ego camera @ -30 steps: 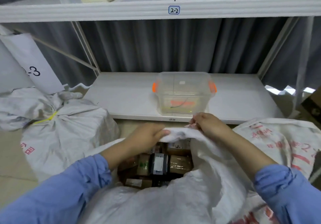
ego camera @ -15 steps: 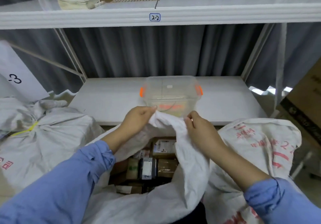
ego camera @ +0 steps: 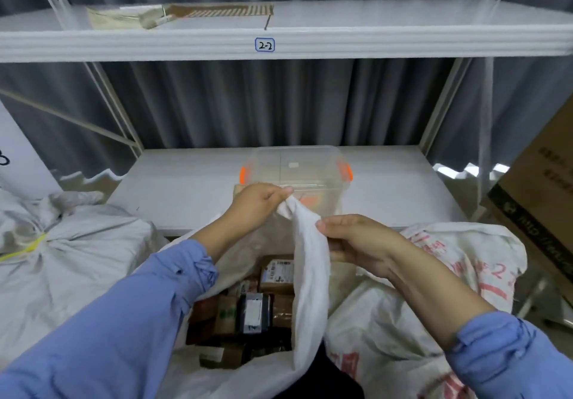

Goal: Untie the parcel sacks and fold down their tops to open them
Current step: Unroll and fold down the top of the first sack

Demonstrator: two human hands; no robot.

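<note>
A white woven parcel sack (ego camera: 310,299) stands open in front of me, with several brown and black parcels (ego camera: 248,308) showing inside. My left hand (ego camera: 257,203) pinches the raised top edge of the sack, lifted up before the shelf. My right hand (ego camera: 356,240) grips the same strip of cloth lower and to the right. To the left a second white sack (ego camera: 77,259) is tied shut with a yellow cord (ego camera: 28,248). Behind my right arm lies a third white sack (ego camera: 449,274) with red lettering.
A white metal rack stands ahead; its lower shelf (ego camera: 186,181) carries a clear plastic box (ego camera: 297,169) with orange latches. The upper shelf (ego camera: 372,33) is labelled 2-2 and holds papers. A cardboard box (ego camera: 539,212) stands at the right.
Both hands have lifted the sack's top edge higher and pulled it apart, the left hand moving up, the right hand sliding down the cloth. The view has tilted up.
</note>
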